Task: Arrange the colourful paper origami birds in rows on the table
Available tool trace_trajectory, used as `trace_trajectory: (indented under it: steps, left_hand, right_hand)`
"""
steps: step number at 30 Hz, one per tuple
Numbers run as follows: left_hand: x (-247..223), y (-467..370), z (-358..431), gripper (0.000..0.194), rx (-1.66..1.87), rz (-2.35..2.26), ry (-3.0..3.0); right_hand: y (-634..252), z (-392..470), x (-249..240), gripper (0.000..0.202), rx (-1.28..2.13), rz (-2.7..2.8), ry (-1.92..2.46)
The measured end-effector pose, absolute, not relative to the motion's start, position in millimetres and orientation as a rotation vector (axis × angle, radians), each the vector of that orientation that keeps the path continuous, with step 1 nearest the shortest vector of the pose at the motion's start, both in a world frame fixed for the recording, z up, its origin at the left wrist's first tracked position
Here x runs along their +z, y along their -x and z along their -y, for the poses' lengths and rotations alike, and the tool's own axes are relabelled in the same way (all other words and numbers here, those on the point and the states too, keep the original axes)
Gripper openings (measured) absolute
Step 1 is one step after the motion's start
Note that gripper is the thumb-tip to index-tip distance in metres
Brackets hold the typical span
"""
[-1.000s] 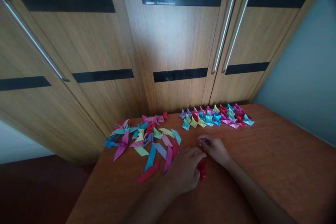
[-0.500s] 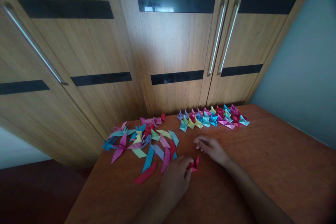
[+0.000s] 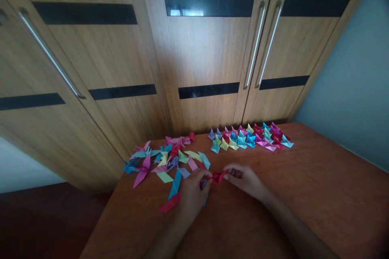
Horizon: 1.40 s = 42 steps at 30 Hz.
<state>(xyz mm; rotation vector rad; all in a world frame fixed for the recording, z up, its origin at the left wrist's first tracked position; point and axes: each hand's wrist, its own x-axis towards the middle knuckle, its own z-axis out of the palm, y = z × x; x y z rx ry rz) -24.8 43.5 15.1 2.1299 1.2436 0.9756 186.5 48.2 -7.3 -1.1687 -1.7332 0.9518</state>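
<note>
A small red folded paper piece (image 3: 217, 177) is held between my two hands, a little above the table. My left hand (image 3: 196, 190) pinches its left end, and the fingertips of my right hand (image 3: 244, 179) pinch its right end. Left of my hands lies a loose spread of folded paper strips and pieces, among them a blue strip (image 3: 175, 184), a red strip (image 3: 170, 203) partly behind my left hand, and a magenta pointed piece (image 3: 142, 172). Beyond my right hand stand rows of small folded paper pieces (image 3: 242, 141) in several colours.
The reddish-brown wooden table (image 3: 319, 194) backs onto a wooden wardrobe (image 3: 200, 56) with dark panels and metal handles (image 3: 254, 44). A pale blue wall (image 3: 349, 81) borders the right side. The table's left edge drops to a dark floor (image 3: 48, 214).
My left hand has lifted the red paper piece up and slightly left. My right hand has closed on its other end. The view has shifted a little.
</note>
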Motion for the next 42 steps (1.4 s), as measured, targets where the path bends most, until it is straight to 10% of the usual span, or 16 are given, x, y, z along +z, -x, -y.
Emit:
trace_trajectory:
  steps: [20, 42]
  left_hand:
    - [9, 26, -45, 0.022, 1.092, -1.246, -1.923]
    - [4, 25, -44, 0.023, 1.080, -1.265, -1.887]
  right_hand:
    - [-310, -67, -22, 0.037, -0.044, 1.127, 2.105]
    - [-297, -78, -17, 0.045, 0.090, 1.367, 2.609]
